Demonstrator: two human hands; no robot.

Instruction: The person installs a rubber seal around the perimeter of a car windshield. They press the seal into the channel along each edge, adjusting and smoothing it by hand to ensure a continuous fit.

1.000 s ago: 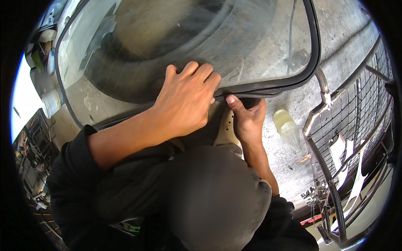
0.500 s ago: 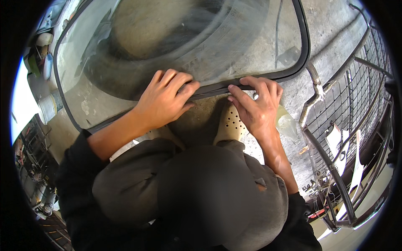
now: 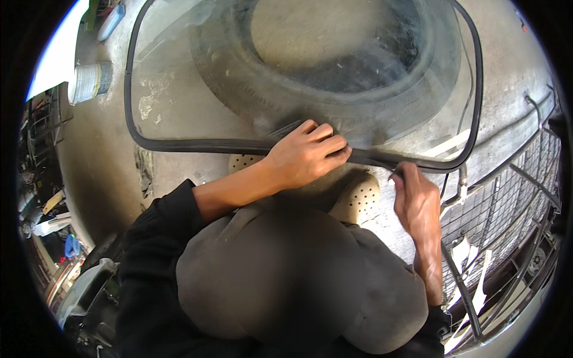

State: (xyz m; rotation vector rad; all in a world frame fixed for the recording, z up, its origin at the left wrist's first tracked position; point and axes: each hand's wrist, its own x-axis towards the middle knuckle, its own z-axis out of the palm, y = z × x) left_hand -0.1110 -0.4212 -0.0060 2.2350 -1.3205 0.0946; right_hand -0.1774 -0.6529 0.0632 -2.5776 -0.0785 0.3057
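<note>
A curved pane of vehicle glass [image 3: 179,113] lies before me, edged with a black rubber seal [image 3: 197,145]. My left hand [image 3: 307,155] is closed over the near edge, thumb hidden beneath it and fingers curled on the seal. Farther right, toward the near right corner, my right hand [image 3: 416,197] pinches a lip of the same seal between thumb and bent fingers. A thin dark strip or tool [image 3: 285,128] shows on the glass just left of my left fingers; which it is I cannot tell.
Through the glass shows a large tire [image 3: 239,89] on the concrete floor. A metal frame with wire mesh [image 3: 477,209] stands at the right. A whitish bucket [image 3: 89,82] stands at the left. My perforated clogs [image 3: 361,200] are just below the near edge.
The view has shifted, so the glass and tire sit farther right. Both hands have moved a little rightward along the edge. My right fingers have gone from lying on the seal to pinching it.
</note>
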